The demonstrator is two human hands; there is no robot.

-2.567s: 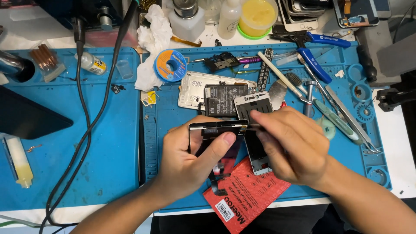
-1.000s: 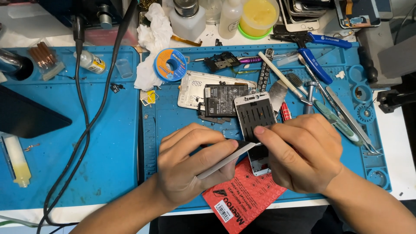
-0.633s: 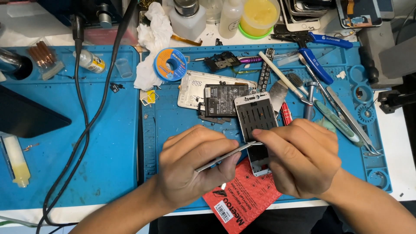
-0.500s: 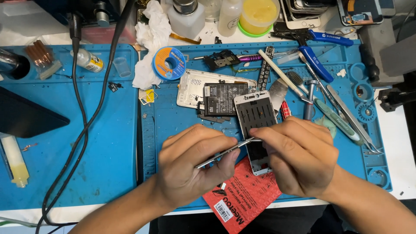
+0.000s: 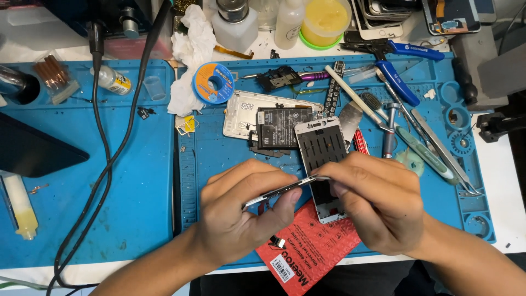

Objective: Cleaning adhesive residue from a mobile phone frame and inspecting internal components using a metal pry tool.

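My left hand and my right hand both grip a thin flat phone panel, held edge-on between the fingertips just above the blue work mat. Under my right hand lies a white phone frame with a dark ridged inside. Behind it rests an open white phone back with a black battery on it. A red packet lies at the mat's near edge, partly under both hands.
Tweezers, a brush, screwdrivers and blue-handled cutters crowd the mat's right side. A blue solder-wick spool, crumpled tissue, bottles and a yellow tub sit at the back. Black cables cross the left mat. A glue tube lies far left.
The thin panel was held face-up in front of me; my hands have turned it edge-on and tilted it. The hands stay in the same spot above the red packet.
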